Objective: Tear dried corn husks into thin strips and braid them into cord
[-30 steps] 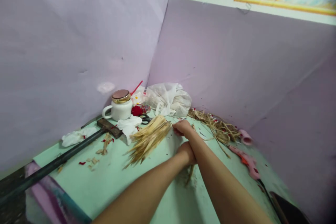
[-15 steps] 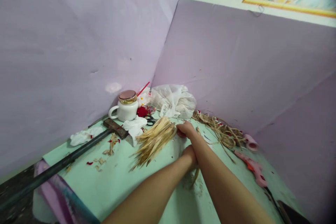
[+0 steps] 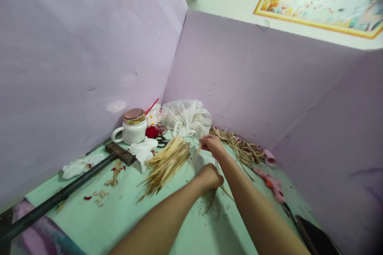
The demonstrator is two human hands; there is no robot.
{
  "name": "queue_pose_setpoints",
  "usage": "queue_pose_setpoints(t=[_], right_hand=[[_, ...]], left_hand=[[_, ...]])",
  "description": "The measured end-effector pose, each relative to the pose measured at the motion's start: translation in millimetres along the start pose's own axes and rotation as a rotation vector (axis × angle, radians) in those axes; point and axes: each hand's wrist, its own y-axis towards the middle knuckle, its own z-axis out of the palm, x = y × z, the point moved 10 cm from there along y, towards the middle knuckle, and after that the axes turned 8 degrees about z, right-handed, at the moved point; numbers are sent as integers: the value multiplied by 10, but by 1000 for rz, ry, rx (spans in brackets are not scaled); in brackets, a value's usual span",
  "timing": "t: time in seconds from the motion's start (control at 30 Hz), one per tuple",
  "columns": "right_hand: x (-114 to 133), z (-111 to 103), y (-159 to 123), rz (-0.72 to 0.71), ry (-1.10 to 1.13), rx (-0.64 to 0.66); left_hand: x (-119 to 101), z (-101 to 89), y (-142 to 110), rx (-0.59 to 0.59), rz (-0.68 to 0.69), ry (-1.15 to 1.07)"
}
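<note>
My right hand (image 3: 212,145) pinches a pale dried husk strip (image 3: 198,150), which hangs down from the fingertips. Closer to me, my left hand (image 3: 210,177) is closed around thin twisted husk strands (image 3: 226,193); their ends stick out at the right of the fist and below it. The fingers of this hand are mostly hidden behind its back. Left of both hands lies a bundle of dried husk strips (image 3: 169,163), fanned out toward me on the pale green table (image 3: 134,223).
A hammer (image 3: 121,153) with a long dark handle lies at left, near a lidded white mug (image 3: 134,129) and crumpled tissue (image 3: 143,151). Behind are scissors (image 3: 162,142) and a plastic bag (image 3: 188,117). Rope cords (image 3: 247,149) and a pink glue gun (image 3: 272,185) lie right.
My right hand has lifted slightly and now shows a husk strip in its fingertips. The forearms no longer cross at the left hand. The whole view has shifted, moving things leftward.
</note>
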Motion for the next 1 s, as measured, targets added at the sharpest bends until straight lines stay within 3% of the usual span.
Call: queue_pose_setpoints(t=[0.1, 0.17, 0.23, 0.3, 0.37, 0.5, 0.77, 1.0], right_hand=[[21, -604, -324, -89, 170, 37], [-144, -898, -539, -102, 190, 113], [-454, -1032, -691, -61, 44, 166], [-824, -1089, -750, 12, -137, 132], [-1032, -1082, -755, -21, -234, 62], [-1153, -893, -748, -168, -271, 81], [-1375, -745, -762, 76, 44, 260], [-1305, -725, -811, 93, 192, 258]], left_hand=[[-33, 33, -10, 64, -6, 80], [-30, 75, -49, 136, -57, 127], [-97, 92, -83, 159, -45, 114], [-153, 125, -114, 182, -31, 119], [-203, 168, -126, 194, -2, 95], [-229, 277, -97, 227, 39, 92], [-230, 409, -17, 264, 51, 96], [-217, 423, -10, 268, 53, 114]])
